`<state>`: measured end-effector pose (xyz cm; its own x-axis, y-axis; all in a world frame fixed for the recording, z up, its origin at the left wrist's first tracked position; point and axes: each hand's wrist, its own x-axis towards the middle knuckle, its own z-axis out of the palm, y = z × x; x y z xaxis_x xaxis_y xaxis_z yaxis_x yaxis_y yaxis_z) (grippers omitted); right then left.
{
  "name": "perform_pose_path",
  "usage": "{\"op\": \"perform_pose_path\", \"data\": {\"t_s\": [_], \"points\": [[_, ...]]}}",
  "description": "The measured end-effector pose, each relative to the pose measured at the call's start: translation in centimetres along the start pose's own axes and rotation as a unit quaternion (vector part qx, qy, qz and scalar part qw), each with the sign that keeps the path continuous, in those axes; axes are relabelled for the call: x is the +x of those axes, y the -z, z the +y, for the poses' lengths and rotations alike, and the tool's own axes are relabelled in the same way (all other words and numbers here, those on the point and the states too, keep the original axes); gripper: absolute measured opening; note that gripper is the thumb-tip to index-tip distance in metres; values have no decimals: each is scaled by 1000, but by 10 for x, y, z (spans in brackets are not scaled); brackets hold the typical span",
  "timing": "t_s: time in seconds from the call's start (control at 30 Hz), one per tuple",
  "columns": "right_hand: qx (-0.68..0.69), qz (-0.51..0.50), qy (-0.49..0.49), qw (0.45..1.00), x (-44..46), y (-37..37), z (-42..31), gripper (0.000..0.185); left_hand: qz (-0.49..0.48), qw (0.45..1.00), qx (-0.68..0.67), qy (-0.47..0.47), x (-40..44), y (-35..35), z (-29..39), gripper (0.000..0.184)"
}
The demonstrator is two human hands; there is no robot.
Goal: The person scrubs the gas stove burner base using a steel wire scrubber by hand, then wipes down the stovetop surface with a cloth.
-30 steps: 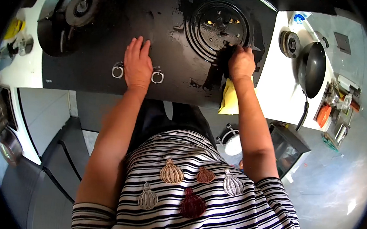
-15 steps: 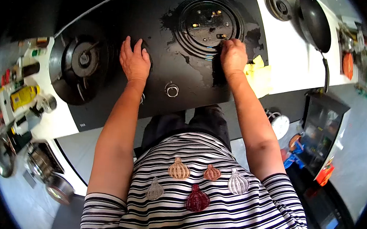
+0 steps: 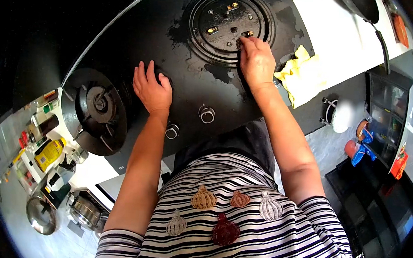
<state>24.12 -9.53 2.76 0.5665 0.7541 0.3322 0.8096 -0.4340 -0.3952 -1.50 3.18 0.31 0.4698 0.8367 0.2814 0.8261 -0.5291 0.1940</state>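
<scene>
My right hand (image 3: 258,63) reaches to the near right side of the uncovered burner recess (image 3: 222,46) in the black gas cooktop (image 3: 185,96). Its fingertips are pinched together beside a brass gas nozzle (image 3: 250,34); what they hold, if anything, is hidden. Two more brass fittings show on the wet, dirty plate of the recess. My left hand (image 3: 152,89) lies on the cooktop with its fingers spread, holding nothing. A crumpled yellow cloth (image 3: 300,75) lies to the right of my right wrist.
On the left stands the assembled burner (image 3: 98,107). Two control knobs (image 3: 206,114) sit along the front edge. A black wok (image 3: 363,8) rests on the white counter (image 3: 340,37) at right. Bottles, including a yellow one (image 3: 50,154), and pots crowd the far left.
The camera view has shifted and turned, and the loose burner part at upper right has left the frame. My right hand stays by the recess with fingers pinched; my left remains on the cooktop.
</scene>
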Motion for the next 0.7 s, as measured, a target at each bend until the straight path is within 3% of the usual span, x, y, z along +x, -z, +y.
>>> {"op": "perform_pose_path", "data": {"t_s": [0.07, 0.13, 0.3, 0.53, 0.6, 0.7], "points": [[34, 32, -1, 999, 0, 0, -1, 20, -13, 1000, 11, -4, -1, 1, -2, 44], [84, 51, -102, 990, 1, 0, -4, 15, -16, 1000, 12, -10, -2, 2, -3, 44], [81, 88, -67, 991, 7, -12, -4, 11, -10, 1000, 4, -7, -1, 1, -1, 45], [5, 40, -60, 997, 11, -17, -11, 12, 0, 1000, 8, -15, -2, 1, -2, 44], [-16, 19, -49, 998, 8, -16, -15, 19, 8, 1000, 10, -18, -1, -1, -1, 44], [-171, -48, 7, 984, -7, -9, -29, 39, 1, 1000, 13, -15, -2, 0, -2, 44]]}}
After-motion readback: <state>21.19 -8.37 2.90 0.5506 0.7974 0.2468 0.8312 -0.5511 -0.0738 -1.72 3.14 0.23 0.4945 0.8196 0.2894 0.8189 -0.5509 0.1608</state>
